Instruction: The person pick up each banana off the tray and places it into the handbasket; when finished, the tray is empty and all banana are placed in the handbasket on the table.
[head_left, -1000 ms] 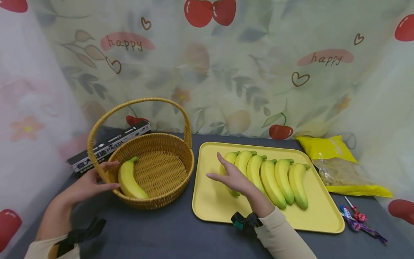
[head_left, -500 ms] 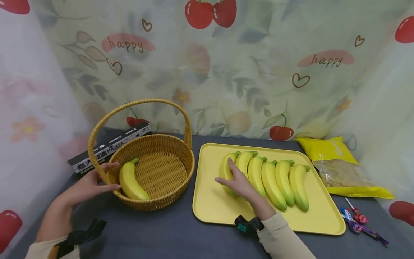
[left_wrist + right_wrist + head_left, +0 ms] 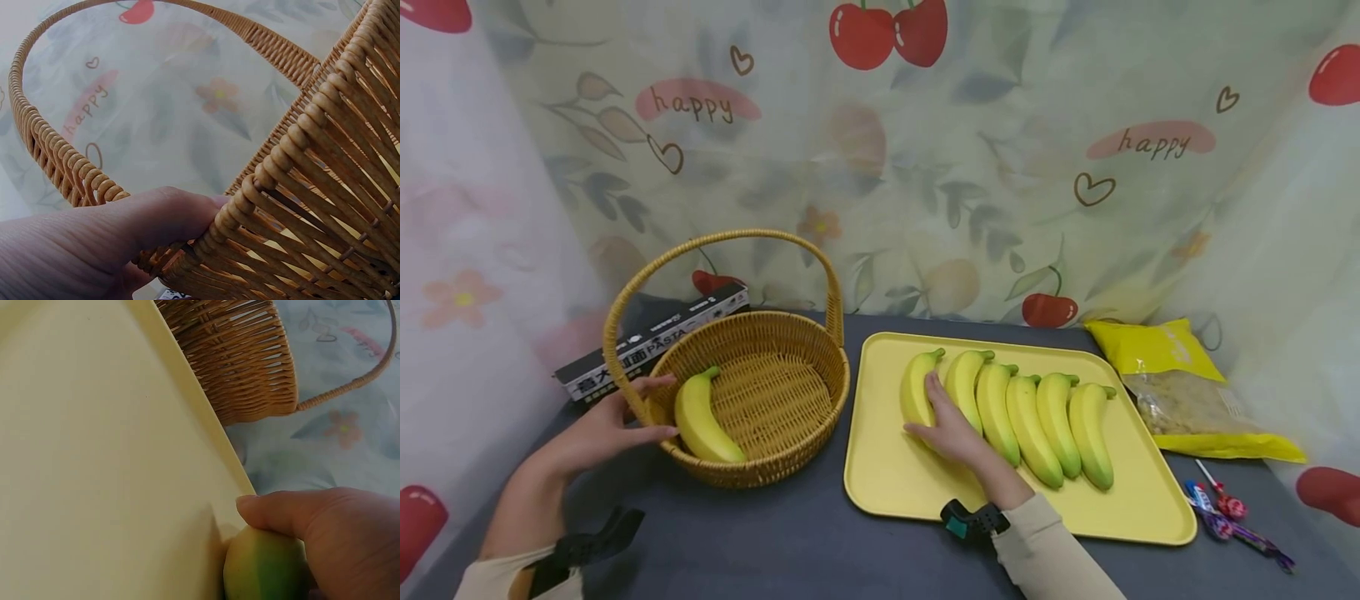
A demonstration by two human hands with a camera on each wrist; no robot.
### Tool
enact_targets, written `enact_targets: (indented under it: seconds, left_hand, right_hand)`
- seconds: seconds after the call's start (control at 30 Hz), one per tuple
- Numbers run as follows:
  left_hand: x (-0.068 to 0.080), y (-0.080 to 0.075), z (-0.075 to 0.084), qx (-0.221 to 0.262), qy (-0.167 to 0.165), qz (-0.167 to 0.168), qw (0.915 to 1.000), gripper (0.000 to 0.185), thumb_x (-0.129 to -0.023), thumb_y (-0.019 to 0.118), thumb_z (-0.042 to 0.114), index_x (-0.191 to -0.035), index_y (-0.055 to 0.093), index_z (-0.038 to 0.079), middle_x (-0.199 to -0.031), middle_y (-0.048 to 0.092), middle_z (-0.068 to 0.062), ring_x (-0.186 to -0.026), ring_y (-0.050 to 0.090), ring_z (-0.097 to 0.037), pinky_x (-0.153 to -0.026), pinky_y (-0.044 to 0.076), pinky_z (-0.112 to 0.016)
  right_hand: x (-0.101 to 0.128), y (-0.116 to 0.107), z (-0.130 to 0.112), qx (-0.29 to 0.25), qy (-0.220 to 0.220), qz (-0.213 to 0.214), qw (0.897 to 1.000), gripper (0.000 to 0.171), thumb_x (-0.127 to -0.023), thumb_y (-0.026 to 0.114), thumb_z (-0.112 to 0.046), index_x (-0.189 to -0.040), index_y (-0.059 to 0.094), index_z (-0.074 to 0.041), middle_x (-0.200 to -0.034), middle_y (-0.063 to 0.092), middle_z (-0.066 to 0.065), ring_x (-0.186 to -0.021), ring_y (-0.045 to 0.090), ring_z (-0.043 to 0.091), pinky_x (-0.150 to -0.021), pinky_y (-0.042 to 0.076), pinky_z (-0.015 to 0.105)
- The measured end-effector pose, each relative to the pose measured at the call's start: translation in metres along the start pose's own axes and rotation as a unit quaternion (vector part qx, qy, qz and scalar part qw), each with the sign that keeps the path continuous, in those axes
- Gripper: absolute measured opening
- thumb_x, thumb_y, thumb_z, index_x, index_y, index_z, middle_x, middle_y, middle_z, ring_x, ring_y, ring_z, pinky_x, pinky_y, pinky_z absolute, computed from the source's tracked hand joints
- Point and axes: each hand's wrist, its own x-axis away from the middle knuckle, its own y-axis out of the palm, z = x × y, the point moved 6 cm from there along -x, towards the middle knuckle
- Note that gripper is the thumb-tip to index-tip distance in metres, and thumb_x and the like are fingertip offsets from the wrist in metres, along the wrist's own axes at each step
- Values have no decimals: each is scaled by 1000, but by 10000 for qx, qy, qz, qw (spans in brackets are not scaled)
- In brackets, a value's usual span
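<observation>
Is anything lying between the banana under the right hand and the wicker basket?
Only the tray's raised rim and a strip of bare tabletop lie between the leftmost banana, gripped by the right hand, and the basket. The left hand holds the basket's far-left rim, off that path. One banana already lies inside.

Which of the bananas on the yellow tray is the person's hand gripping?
The leftmost banana, nearest the basket. The right hand grips its lower end and it sits slightly apart, while the other five bananas lie untouched side by side.
</observation>
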Motion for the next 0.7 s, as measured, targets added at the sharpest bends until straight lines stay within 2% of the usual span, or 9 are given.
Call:
enact_targets:
  seconds: [0.33, 0.5, 0.7]
  left_hand:
    - [-1, 0, -1, -14, -32, -19, 10000, 69, -89, 63, 19, -143, 25, -4, -146, 25, -30, -98, 49, 10, -75, 48, -22]
    - [-1, 1, -2, 46, -29, -29, 10000, 69, -90, 62, 19, -143, 25, -3, -146, 25, -29, -99, 49, 11, -76, 48, -22]
    - [-1, 1, -1, 23, -39, -26, 10000, 69, -90, 62, 19, -143, 25, -2, -146, 25, -28, -99, 48, 13, -76, 48, -22]
  right_hand:
    - [3, -1, -4, 289, -82, -31, 9995, 82, -91, 59, -13, -146, 1, 4, -154, -8, 21, -143, 0, 33, -113, 13, 50]
    - [4, -8, -15, 451, -389, 212, 9980, 79, -89, 60, -6, -145, 5, 9, -153, -4, 26, -142, 6, 38, -111, 17, 51]
    - [7, -14, -30, 467, -692, 234, 9962, 78, -88, 60, -4, -144, 8, 9, -154, -2, 25, -142, 7, 37, -111, 18, 51]
